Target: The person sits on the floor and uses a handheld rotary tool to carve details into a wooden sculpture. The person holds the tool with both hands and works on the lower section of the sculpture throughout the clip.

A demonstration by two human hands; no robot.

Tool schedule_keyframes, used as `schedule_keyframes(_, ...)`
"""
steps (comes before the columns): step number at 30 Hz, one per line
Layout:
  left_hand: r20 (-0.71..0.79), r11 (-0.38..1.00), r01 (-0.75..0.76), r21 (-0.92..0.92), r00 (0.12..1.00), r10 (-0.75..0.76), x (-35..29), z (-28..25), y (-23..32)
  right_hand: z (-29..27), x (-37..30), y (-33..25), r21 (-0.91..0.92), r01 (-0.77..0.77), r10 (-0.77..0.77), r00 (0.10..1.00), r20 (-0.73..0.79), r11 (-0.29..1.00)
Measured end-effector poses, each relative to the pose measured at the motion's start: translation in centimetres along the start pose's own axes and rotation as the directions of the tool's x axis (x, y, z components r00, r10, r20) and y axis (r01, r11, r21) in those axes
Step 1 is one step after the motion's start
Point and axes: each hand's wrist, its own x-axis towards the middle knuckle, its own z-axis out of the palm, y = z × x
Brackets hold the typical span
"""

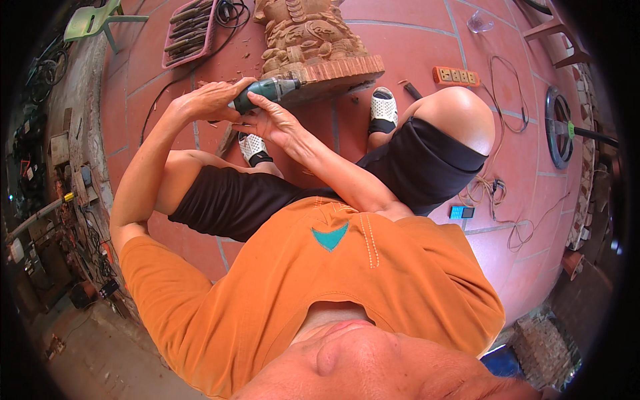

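A green die grinder [269, 91] with a grey nose points right, close to the base of a carved wooden statue [310, 43]. My left hand [212, 100] is closed over its rear end from above, fingers reaching along the body. From below, my right hand [272, 123] supports it, the thumb pressed against the green casing and the other fingers pointing left beneath it. The tool's tip is too small to make out. The statue stands on a thick, rough-edged wooden base [333, 69], just beyond my feet.
A pink basket [167, 53] of chisel-like tools sits at the far left, beside a green chair [93, 21]. On the right lie an orange power strip [456, 76], loose cables [497, 193], a small phone [461, 212] and a dark wheel [559, 127]. Red tiles [413, 50] cover the floor.
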Motion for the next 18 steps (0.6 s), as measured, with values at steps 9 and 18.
schedule_keyframes(9, -0.031, 1.0, -0.024, -0.011, 0.999, 0.024, 0.23, 0.31, -0.72, 0.46, -0.08, -0.34, -0.037, -0.004, 0.005, 1.0, 0.027, 0.999)
schedule_keyframes(18, -0.04, 1.0, -0.026, 0.008, 0.999, 0.027, 0.36, 0.09, -0.78, 0.5, 0.13, -0.38, -0.027, -0.002, 0.002, 1.0, 0.029, 1.0)
